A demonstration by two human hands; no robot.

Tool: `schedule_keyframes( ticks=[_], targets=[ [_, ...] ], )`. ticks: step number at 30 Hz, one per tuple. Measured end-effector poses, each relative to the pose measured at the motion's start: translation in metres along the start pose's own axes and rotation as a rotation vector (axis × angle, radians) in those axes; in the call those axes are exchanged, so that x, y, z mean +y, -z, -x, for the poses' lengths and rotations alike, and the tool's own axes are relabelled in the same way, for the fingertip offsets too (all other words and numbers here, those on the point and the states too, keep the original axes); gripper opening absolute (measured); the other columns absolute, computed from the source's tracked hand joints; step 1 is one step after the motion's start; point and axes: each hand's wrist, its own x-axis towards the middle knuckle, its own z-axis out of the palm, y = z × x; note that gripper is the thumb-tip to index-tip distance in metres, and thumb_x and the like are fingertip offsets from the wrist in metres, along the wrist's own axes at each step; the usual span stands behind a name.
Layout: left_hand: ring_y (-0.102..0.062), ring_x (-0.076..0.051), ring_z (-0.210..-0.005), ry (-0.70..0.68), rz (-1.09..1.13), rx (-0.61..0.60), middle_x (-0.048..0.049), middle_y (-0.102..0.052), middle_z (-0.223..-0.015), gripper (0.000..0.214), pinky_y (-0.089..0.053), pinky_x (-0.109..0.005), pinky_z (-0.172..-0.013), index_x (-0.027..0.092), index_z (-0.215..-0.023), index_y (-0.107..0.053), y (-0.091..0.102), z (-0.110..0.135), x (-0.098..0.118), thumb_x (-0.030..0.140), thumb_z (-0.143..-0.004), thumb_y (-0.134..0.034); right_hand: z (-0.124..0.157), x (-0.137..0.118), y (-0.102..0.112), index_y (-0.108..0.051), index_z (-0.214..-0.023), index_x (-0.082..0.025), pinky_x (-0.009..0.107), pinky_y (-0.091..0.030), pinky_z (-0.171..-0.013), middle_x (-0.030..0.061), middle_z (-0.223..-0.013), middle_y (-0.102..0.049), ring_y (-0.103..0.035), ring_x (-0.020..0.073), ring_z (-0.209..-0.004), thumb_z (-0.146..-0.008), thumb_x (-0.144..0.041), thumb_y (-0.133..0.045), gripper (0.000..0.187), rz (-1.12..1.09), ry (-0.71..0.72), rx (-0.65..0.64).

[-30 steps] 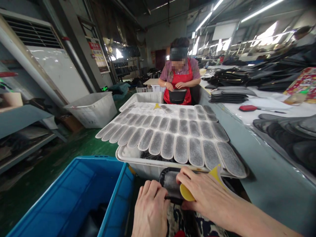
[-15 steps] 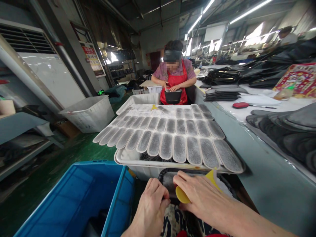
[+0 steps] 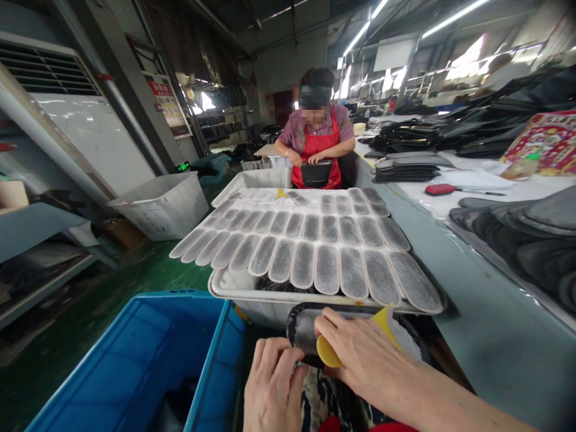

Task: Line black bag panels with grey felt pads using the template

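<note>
Observed from beside the worker, taking the white tub (image 3: 243,293) as reference.

The dark insole (image 3: 302,329) lies just in front of the tub's near rim, on the worker's side, at lap level and roughly flat. Its far edge is almost under the rim.

The left hand (image 3: 272,390) is at the insole's near left edge. Its fingers (image 3: 279,355) are curled tight, with the tips bent down onto that edge, gripping it. The thumb is hidden, so the underside of the grip cannot be confirmed.

The right hand (image 3: 360,360) lies across the insole's right half and covers most of it. It is closed around a yellow tool (image 3: 326,355). The tool's rounded end shows below the index finger (image 3: 333,327), against the insole's surface, and its pointed end shows behind the knuckles, toward the tub. The index finger is stretched out along the top of the tool. The bare part of the insole shows between the two hands.

Rows of grey insoles (image 3: 326,270) lie overlapping across the top of the tub. They hang over its edges on both sides.

A blue crate (image 3: 135,354) stands left of the tub on the green floor, and a white bin (image 3: 162,204) stands further left and beyond it.

A grey table (image 3: 486,336) runs along the tub's right side. It carries stacks of dark pieces (image 3: 531,240).

Beyond the tub's far end, a co-worker in a red apron (image 3: 317,150) has both hands on a dark item.
</note>
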Motion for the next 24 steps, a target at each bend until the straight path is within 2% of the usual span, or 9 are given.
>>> schedule_keyframes(
  ticks=[3, 6, 8, 12, 17, 21, 24],
  targets=[
    [-0.056, -0.020, -0.087, -0.012, -0.003, 0.073, -0.0035, -0.061, -0.094, 0.016, -0.048, -0.031, -0.077, 0.024, -0.092, -0.061, -0.004, 0.003, 0.001, 0.011, -0.091, -0.052, 0.002, 0.000, 0.000, -0.049, -0.098, -0.023, 0.033, -0.024, -0.059, 0.0012, -0.101, -0.059, -0.062, 0.0251, -0.076, -0.075, -0.005, -0.057, 0.030, -0.003, 0.009, 0.005],
    [-0.056, -0.021, -0.088, -0.052, -0.031, 0.145, -0.0037, -0.063, -0.093, 0.023, -0.048, -0.032, -0.079, 0.023, -0.111, -0.059, -0.001, 0.001, 0.005, 0.012, -0.091, -0.054, 0.003, 0.000, -0.001, -0.048, -0.097, -0.023, 0.033, -0.026, -0.060, 0.0014, -0.101, -0.059, -0.062, 0.0245, -0.077, -0.075, -0.008, -0.060, 0.029, -0.010, 0.023, 0.006],
    [-0.055, -0.022, -0.091, -0.069, -0.092, 0.147, -0.0048, -0.063, -0.096, 0.028, -0.048, -0.034, -0.081, 0.023, -0.116, -0.058, 0.002, -0.003, 0.009, 0.013, -0.090, -0.055, 0.003, 0.001, -0.003, -0.048, -0.098, -0.023, 0.033, -0.026, -0.060, 0.0018, -0.103, -0.058, -0.061, 0.0238, -0.077, -0.074, -0.009, -0.062, 0.031, -0.004, 0.033, 0.012],
    [-0.053, -0.024, -0.092, -0.046, -0.200, 0.043, -0.0057, -0.062, -0.099, 0.020, -0.046, -0.038, -0.080, 0.022, -0.096, -0.065, 0.005, -0.008, 0.017, 0.008, -0.087, -0.054, 0.003, 0.003, -0.006, -0.048, -0.099, -0.023, 0.033, -0.024, -0.059, 0.0017, -0.103, -0.058, -0.060, 0.0231, -0.075, -0.072, -0.005, -0.060, 0.034, 0.007, 0.035, 0.035],
    [-0.052, -0.023, -0.087, -0.055, -0.220, 0.004, -0.0043, -0.061, -0.089, 0.023, -0.042, -0.038, -0.078, 0.020, -0.079, -0.060, 0.000, -0.008, 0.021, 0.002, -0.086, -0.047, 0.005, 0.001, -0.004, -0.048, -0.098, -0.023, 0.032, -0.021, -0.057, 0.0008, -0.100, -0.058, -0.058, 0.0212, -0.072, -0.072, -0.004, -0.057, 0.034, 0.026, 0.049, 0.052],
    [-0.051, -0.024, -0.084, 0.033, -0.160, -0.048, -0.0040, -0.059, -0.083, 0.021, -0.043, -0.039, -0.076, 0.021, -0.074, -0.059, 0.002, -0.016, 0.021, 0.003, -0.082, -0.052, 0.005, 0.000, -0.001, -0.048, -0.097, -0.022, 0.032, -0.021, -0.056, 0.0011, -0.099, -0.058, -0.059, 0.0203, -0.070, -0.074, -0.007, -0.059, 0.029, 0.031, 0.052, 0.047],
    [-0.051, -0.024, -0.086, 0.062, -0.107, -0.098, -0.0048, -0.058, -0.085, 0.019, -0.043, -0.039, -0.076, 0.021, -0.072, -0.059, 0.006, -0.025, 0.020, 0.005, -0.081, -0.054, 0.005, -0.002, 0.002, -0.049, -0.098, -0.022, 0.032, -0.025, -0.057, 0.0020, -0.101, -0.059, -0.061, 0.0211, -0.073, -0.076, -0.009, -0.060, 0.028, 0.021, 0.036, 0.024]
  ],
)
